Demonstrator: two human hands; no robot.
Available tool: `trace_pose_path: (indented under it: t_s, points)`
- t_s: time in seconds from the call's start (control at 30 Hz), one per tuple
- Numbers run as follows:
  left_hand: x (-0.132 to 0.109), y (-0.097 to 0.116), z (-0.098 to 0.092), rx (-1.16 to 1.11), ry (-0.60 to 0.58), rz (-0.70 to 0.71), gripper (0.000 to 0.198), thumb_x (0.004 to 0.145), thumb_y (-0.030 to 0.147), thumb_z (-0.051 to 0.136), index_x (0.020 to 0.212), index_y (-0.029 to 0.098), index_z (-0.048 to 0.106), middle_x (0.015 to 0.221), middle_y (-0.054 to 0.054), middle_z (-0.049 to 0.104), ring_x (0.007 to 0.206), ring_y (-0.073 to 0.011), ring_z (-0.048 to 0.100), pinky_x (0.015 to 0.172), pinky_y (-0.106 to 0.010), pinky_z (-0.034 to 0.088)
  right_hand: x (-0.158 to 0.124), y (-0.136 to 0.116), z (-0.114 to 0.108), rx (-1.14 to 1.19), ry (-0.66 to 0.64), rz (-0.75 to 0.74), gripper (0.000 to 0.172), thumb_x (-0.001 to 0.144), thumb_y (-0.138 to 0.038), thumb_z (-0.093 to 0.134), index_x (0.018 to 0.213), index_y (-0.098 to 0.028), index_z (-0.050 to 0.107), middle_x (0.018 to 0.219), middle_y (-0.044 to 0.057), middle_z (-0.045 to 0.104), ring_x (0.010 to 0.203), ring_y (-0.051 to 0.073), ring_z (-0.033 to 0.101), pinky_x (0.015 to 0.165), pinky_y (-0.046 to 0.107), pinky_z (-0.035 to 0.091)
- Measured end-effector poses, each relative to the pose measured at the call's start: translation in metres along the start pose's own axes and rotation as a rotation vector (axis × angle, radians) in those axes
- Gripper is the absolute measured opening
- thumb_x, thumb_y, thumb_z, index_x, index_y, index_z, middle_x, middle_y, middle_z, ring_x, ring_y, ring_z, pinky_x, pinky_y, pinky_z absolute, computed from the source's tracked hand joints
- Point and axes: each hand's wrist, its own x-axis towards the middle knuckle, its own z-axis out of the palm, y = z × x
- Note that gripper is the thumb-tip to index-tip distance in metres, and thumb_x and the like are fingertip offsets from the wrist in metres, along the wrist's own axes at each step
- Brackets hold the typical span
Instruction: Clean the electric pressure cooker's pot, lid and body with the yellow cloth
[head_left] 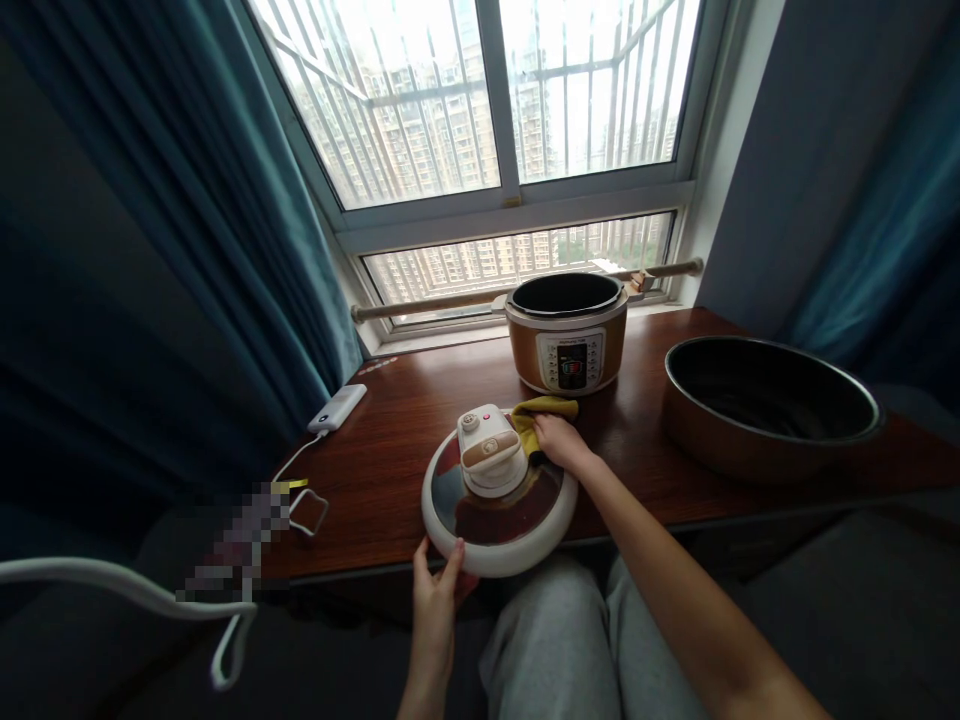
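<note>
A round cooker lid (551, 535) with a white rim and a white and tan handle lies at the table's front edge, its near side jutting over. My left hand (439, 582) grips the lid's near left rim, thumb on top and fingers beneath. My right hand (559, 440) is closed on a yellow cloth (546, 406), pressed to the lid's right side beside the handle. Behind the lid stands the gold and white electric cooker (568, 350), uncovered, with a dark inner pot and a control panel on its front.
To the right, a large dark-lined pan (772, 450) sits on the brown table (390, 450). At the left are a white power bank (337, 408) with a cable and a blurred item. A barred window and blue curtains stand behind.
</note>
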Motion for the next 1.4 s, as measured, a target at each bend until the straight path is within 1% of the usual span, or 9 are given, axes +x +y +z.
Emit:
trace_pose_path:
  t_s: [0.23,0.43,0.53,0.6,0.73,0.87,1.03,1.23,1.4]
  points:
    - [0.001,-0.004,0.001,0.097,-0.001,0.078,0.071,0.08,0.04,0.057,0.139,0.021,0.023,0.093,-0.008,0.057,0.064,-0.0146,0.058,0.067,-0.034,0.051,-0.117,-0.041,0.022,-0.082,0.139,0.129,0.032,0.087,-0.011,0.034,0.1,-0.009,0.063,0.094,0.018,0.063,0.088,0.028,0.059,0.079,0.038,0.043]
    - [-0.039,0.002,-0.003,0.559,0.488,0.827,0.054,0.083,0.041,0.051,0.128,0.014,0.04,0.098,-0.01,0.051,0.087,-0.0219,0.051,0.08,-0.04,0.045,-0.135,-0.063,0.029,0.383,0.084,-0.413,0.022,0.082,-0.02,0.051,0.1,-0.022,0.065,0.103,0.004,0.065,0.096,0.021,0.057,0.09,0.032,0.041]
    - [-0.058,-0.001,0.012,0.691,0.204,1.179,0.026,0.087,0.023,0.045,0.111,0.018,0.052,0.099,-0.007,0.056,0.09,-0.0188,0.055,0.081,-0.034,0.047,-0.126,-0.052,0.029,0.596,0.147,-0.35,0.021,0.08,-0.014,0.047,0.086,-0.018,0.066,0.085,0.004,0.067,0.076,0.016,0.06,0.075,0.025,0.046]
    - [-0.059,-0.006,0.027,0.851,0.001,1.238,0.027,0.087,0.019,0.041,0.111,0.018,0.053,0.106,-0.01,0.058,0.101,-0.022,0.055,0.088,-0.037,0.046,-0.123,-0.041,0.028,0.689,0.279,-0.245,0.023,0.077,-0.011,0.042,0.074,-0.016,0.064,0.074,0.004,0.066,0.069,0.015,0.059,0.067,0.023,0.046]
    - [-0.038,-0.018,0.037,1.033,0.061,1.094,0.038,0.087,0.027,0.042,0.119,0.009,0.05,0.121,-0.019,0.052,0.12,-0.033,0.042,0.099,-0.051,0.037,-0.119,-0.018,0.024,0.771,0.504,-0.081,0.03,0.076,-0.007,0.036,0.075,-0.015,0.066,0.084,0.006,0.068,0.081,0.016,0.063,0.077,0.026,0.048]
    - [-0.002,-0.019,0.014,0.907,0.107,0.982,0.038,0.087,0.03,0.037,0.117,0.013,0.053,0.122,-0.016,0.052,0.126,-0.0321,0.036,0.108,-0.053,0.024,-0.113,-0.004,0.029,0.588,0.525,0.029,0.036,0.082,-0.012,0.036,0.101,-0.01,0.067,0.113,0.013,0.063,0.108,0.021,0.056,0.098,0.036,0.042]
    - [0.074,0.027,0.002,0.684,0.017,0.576,0.045,0.083,0.038,0.04,0.114,0.009,0.053,0.123,-0.02,0.052,0.126,-0.035,0.037,0.106,-0.051,0.024,-0.109,-0.001,0.04,0.444,0.461,0.028,0.04,0.086,-0.015,0.035,0.118,-0.007,0.059,0.125,0.015,0.055,0.12,0.022,0.048,0.103,0.038,0.039]
    - [0.157,0.1,0.041,0.631,-0.261,0.455,0.041,0.073,0.046,0.056,0.089,0.009,0.063,0.087,-0.012,0.068,0.085,-0.0245,0.062,0.08,-0.037,0.047,-0.108,0.0,0.039,0.415,0.47,0.039,0.038,0.086,-0.011,0.036,0.112,-0.008,0.063,0.12,0.013,0.059,0.115,0.02,0.053,0.101,0.036,0.041]
    - [0.17,0.134,0.085,0.613,-0.417,0.448,0.043,0.07,0.05,0.059,0.08,0.008,0.063,0.063,-0.006,0.064,0.056,-0.0141,0.056,0.058,-0.028,0.045,-0.106,-0.002,0.04,0.377,0.495,0.048,0.037,0.084,-0.009,0.038,0.11,-0.011,0.064,0.12,0.012,0.06,0.114,0.02,0.054,0.1,0.036,0.043]
